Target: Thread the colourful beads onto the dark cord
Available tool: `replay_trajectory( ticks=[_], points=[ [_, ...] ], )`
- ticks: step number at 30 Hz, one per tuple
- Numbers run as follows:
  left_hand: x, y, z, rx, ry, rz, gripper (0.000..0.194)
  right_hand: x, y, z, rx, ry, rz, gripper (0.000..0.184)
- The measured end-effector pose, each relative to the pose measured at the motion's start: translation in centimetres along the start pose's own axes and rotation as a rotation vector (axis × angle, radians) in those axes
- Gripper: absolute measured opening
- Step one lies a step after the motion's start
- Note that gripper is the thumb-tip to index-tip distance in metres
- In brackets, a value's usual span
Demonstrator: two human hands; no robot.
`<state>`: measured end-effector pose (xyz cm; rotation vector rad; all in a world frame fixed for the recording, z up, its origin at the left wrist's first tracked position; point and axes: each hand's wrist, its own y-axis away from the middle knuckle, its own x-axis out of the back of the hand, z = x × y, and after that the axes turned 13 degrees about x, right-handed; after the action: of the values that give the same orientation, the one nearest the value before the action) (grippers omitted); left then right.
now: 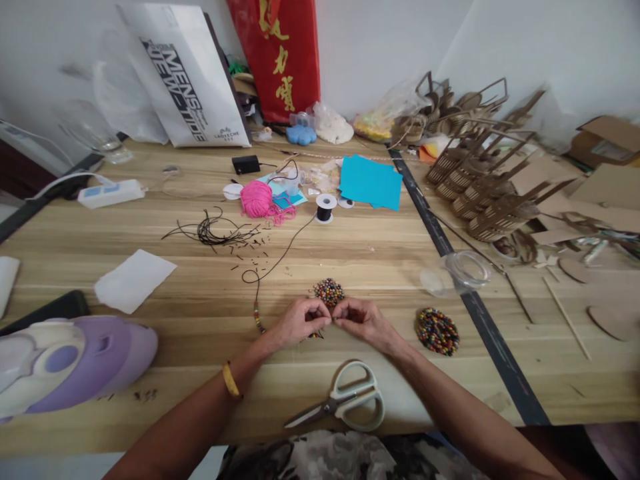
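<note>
My left hand (pixel 300 321) is closed in a pinch over a black cord strung with colourful beads (pixel 257 317). Beads show on both sides of that hand, and the part beneath it is hidden. Fingertip to fingertip with it, my right hand (pixel 364 321) is also pinched closed, on something too small to make out. Just beyond the fingers lies a small pile of loose multicoloured beads (pixel 329 291). The cord (pixel 286 252) runs back in a loop to a white spool of black cord (pixel 325 209). Scissors with pale handles (pixel 357 399) lie in front of my hands.
A coiled bead strand (pixel 437 331) lies to the right, near a clear plastic container (pixel 457 272). Left stand a purple-and-white device (pixel 95 363) and white paper (pixel 135 280). Farther back are cut black cords (pixel 213 230), pink yarn (pixel 257 199), blue sheets (pixel 371 182) and small baskets (pixel 493 193).
</note>
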<state>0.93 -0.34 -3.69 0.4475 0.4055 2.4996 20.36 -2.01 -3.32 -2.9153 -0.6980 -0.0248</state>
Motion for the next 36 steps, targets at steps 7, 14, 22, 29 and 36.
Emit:
replay_trajectory(
  ticks=[7, 14, 22, 29, 36],
  points=[
    [-0.01, 0.05, 0.19, 0.01, 0.01, -0.007, 0.009, 0.01, -0.01, -0.06, -0.005, 0.007, 0.001, 0.025],
    [-0.04, 0.04, 0.13, 0.001, 0.004, -0.003, 0.01, 0.02, -0.04, -0.07, -0.003, 0.016, -0.004, 0.024],
    [-0.06, 0.06, -0.02, -0.012, -0.013, 0.0, 0.01, 0.01, -0.01, 0.08, 0.006, 0.004, -0.012, 0.024],
    [-0.11, 0.06, 0.16, -0.011, 0.005, -0.002, 0.008, 0.06, 0.03, 0.25, 0.007, 0.001, -0.003, 0.027],
    [-0.05, 0.04, 0.19, -0.006, 0.005, -0.005, 0.009, 0.07, 0.0, -0.1, 0.007, 0.0, -0.007, 0.025]
  ],
)
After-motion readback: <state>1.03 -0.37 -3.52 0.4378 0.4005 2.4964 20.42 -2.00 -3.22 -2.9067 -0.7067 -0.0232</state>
